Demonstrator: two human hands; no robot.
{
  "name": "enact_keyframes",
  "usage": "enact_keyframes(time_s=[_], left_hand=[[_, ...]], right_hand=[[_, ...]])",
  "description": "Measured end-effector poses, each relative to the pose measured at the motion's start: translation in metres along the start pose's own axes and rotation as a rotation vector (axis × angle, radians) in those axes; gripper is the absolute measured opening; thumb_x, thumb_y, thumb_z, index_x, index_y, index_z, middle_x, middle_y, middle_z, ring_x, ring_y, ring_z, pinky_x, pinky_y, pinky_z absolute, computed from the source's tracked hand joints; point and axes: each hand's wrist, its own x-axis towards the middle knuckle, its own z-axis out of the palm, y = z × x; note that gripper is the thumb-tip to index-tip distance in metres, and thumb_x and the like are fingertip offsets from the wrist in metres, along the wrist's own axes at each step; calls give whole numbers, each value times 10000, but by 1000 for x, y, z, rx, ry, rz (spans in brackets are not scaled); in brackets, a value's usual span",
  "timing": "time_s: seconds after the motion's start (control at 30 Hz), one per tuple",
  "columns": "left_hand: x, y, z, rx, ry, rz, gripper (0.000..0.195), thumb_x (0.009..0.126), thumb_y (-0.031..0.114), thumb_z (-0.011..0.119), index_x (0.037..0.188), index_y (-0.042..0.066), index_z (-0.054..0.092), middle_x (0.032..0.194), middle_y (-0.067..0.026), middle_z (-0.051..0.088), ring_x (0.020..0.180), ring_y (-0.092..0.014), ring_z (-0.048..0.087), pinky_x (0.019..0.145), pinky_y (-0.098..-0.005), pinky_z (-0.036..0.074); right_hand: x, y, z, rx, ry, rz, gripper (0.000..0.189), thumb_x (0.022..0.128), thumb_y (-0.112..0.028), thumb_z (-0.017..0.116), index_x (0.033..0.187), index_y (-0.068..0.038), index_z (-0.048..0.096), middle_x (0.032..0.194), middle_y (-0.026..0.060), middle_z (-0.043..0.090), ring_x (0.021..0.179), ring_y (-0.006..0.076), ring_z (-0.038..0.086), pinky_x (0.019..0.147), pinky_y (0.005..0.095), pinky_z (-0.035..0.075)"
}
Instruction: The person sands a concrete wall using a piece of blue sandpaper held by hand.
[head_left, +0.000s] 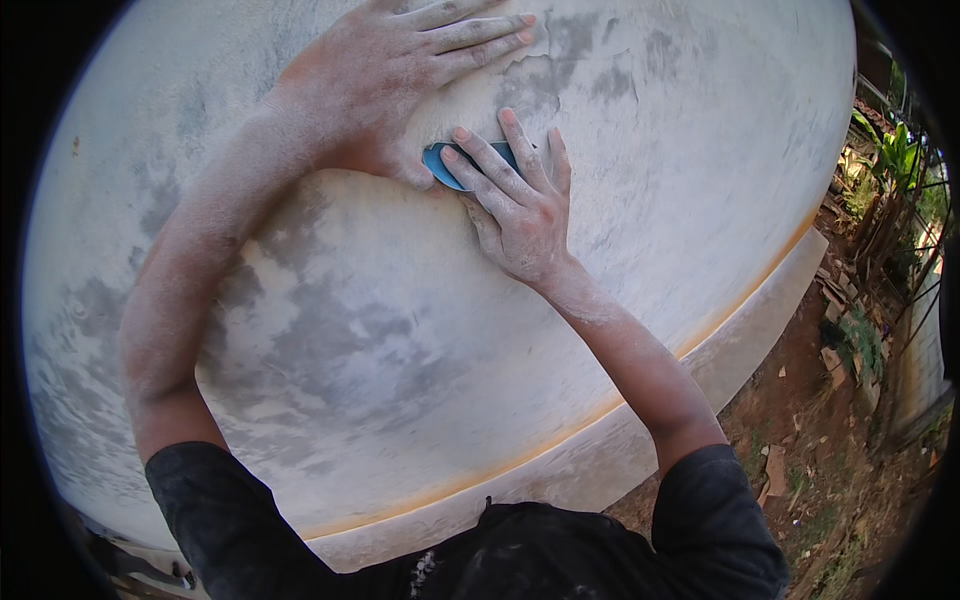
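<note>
A whitish plastered wall (465, 315) with grey patches fills most of the view. My left hand (382, 82), coated in pale dust, lies on it near the top with the fingers spread. Its thumb reaches down to the left end of a blue sheet (442, 166), which looks like sandpaper. My right hand (521, 206), also dusty, presses this sheet against the wall under its fingers. Part of the sheet is hidden beneath them. Cracks and a rough grey patch (536, 82) show just above the right fingertips.
An orange-brown stain (525, 459) runs along the wall's foot, above a pale ledge (570, 465). Reddish soil (795, 420) with debris lies to the right. Green plants (896, 157) and sticks stand farther along that side.
</note>
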Motion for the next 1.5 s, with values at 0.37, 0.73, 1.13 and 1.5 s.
enact_keyframes(time_s=[0.37, 0.73, 1.13, 1.5], left_hand=[[-37, 12, -26, -179, -108, -232, 1269, 727, 928, 514, 1637, 97, 213, 1720, -61, 217, 1599, -215, 154, 1288, -586, -13], [-65, 29, -27, -137, -166, -450, 1329, 629, 879, 691, 1668, 253, 148, 1722, 36, 214, 1584, -114, 167, 1327, -512, -23], [-67, 33, -22, -190, -45, -454, 1349, 610, 912, 661, 1671, 263, 140, 1720, 41, 219, 1587, -129, 166, 1320, -538, -19], [-67, 26, -33, -215, -45, -300, 1298, 744, 909, 513, 1622, -7, 237, 1715, -133, 223, 1601, -285, 166, 1253, -668, -18]], right_hand=[[18, 13, -11, -28, 34, 16, 457, 954, -260, 715, 1396, -356, 653, 1507, -119, 584, 1501, 218, 418, 1254, 563, 161], [17, 19, -8, -64, -56, -132, 503, 947, -236, 702, 1400, -438, 619, 1520, -189, 547, 1491, 183, 418, 1294, 567, 74], [15, -1, -21, 15, -204, -266, 405, 1015, -221, 625, 1405, -326, 652, 1518, -117, 574, 1530, 198, 366, 1282, 559, 41], [20, 4, -25, -211, -144, -122, 409, 975, -329, 687, 1377, -393, 654, 1519, -179, 553, 1504, 181, 405, 1289, 531, 69]])
